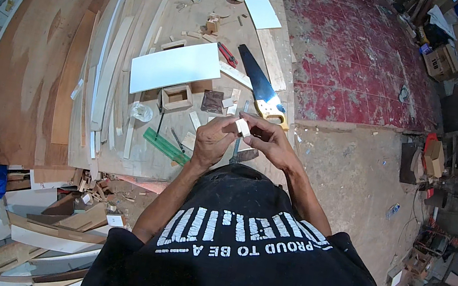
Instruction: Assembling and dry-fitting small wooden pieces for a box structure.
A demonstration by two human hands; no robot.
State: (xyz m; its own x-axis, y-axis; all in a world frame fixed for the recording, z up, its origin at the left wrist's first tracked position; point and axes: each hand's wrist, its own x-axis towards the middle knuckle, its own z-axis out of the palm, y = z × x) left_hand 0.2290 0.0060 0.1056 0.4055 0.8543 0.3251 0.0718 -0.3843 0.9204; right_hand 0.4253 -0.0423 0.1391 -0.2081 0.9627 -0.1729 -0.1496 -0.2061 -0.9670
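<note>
Hands [242,136] on small white block [242,126]

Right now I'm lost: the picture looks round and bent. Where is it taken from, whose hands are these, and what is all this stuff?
There is no machine here. A person wears a wide fisheye camera on the head, looking down, so straight edges bend near the rim. The black shirt at the bottom is the person's own chest, and both forearms rise from it.

The left hand and right hand meet over the edge of a plywood workbench. Together they pinch a small pale block, probably wood.

On the bench lie a handsaw with a yellow handle, a white panel, a small open wooden box, a green ruler, red pliers and many thin wood strips. Offcuts are piled on the floor at lower left.
</note>
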